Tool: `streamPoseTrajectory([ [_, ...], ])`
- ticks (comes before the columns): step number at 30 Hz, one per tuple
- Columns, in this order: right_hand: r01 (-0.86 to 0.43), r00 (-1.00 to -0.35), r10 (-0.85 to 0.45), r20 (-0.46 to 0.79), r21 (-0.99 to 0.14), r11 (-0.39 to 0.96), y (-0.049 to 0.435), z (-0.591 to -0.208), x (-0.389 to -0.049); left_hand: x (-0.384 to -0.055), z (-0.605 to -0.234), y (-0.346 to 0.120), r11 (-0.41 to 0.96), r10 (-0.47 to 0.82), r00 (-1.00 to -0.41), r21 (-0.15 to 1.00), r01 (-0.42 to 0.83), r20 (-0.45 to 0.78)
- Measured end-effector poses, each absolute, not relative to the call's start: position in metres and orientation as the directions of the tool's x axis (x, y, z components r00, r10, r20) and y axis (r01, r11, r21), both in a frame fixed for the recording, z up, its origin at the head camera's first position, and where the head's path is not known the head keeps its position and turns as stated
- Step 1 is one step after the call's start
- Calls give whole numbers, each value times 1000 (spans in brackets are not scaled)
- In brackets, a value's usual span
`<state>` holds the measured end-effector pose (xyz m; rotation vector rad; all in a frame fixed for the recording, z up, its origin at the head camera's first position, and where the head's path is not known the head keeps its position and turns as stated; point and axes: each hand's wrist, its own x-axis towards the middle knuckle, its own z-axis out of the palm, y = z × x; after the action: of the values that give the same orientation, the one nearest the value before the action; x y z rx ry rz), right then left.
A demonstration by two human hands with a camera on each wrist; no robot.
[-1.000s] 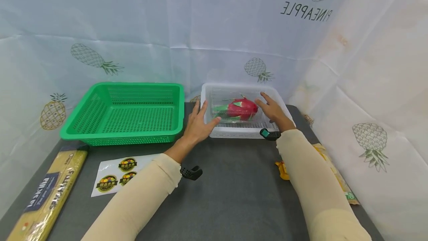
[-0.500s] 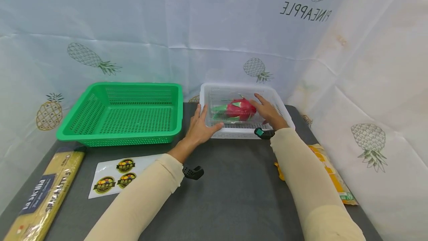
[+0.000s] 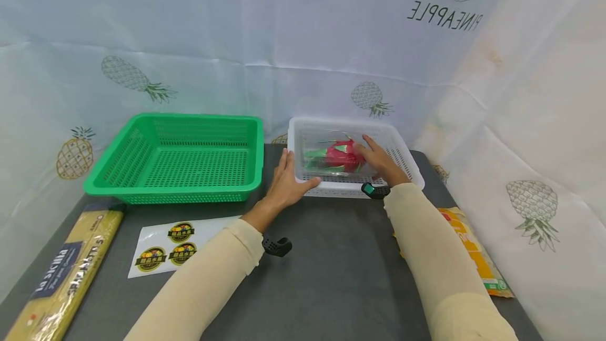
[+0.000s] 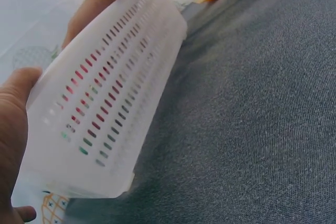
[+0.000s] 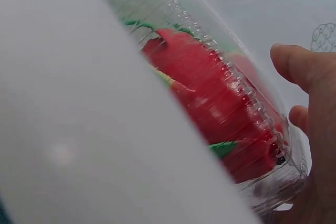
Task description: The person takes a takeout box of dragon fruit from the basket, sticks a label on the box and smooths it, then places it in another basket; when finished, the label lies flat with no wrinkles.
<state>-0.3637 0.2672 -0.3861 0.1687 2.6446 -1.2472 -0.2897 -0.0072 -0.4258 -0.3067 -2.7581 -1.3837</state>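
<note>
A clear plastic box [image 3: 326, 164] with a red and green dragon fruit [image 3: 342, 154] inside lies in a white slotted basket [image 3: 341, 190]. My right hand [image 3: 384, 164] reaches over the basket's front rim to the box's right end. In the right wrist view its fingers [image 5: 296, 66] curve loosely beside the box; the basket wall hides part of the box, and whether the hand touches it is unclear. My left hand [image 3: 286, 186] is at the basket's left front corner, fingers straight along the left side and thumb [image 4: 27, 77] by the front rim.
A green slotted basket [image 3: 172, 193] stands to the left. Nearer are a sheet of round stickers [image 3: 182, 246] and a spaghetti pack [image 3: 71, 272]. A yellow packet [image 3: 473, 251] lies right, partly behind my right sleeve. Printed cloth [image 3: 303, 41] hangs behind the dark table [image 3: 331, 278].
My right hand has moved slightly left, closer to the box's right end. My left hand has drawn a little toward me along the basket's corner. The box looks still.
</note>
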Motion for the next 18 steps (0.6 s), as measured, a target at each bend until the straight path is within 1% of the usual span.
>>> streamPoseTrajectory([
  [5, 216, -967, 24, -255, -762, 611, 270, -389, -366, -289, -425, -5, 584, 154, -980, 788, 193, 125],
  [11, 249, -962, 29, -273, -822, 512, 273, -393, -371, -288, -424, -4, 584, 144, -980, 788, 195, 136],
  [18, 234, -971, 55, -233, -870, 435, 273, -396, -372, -290, -425, -6, 588, 147, -983, 790, 177, 111],
])
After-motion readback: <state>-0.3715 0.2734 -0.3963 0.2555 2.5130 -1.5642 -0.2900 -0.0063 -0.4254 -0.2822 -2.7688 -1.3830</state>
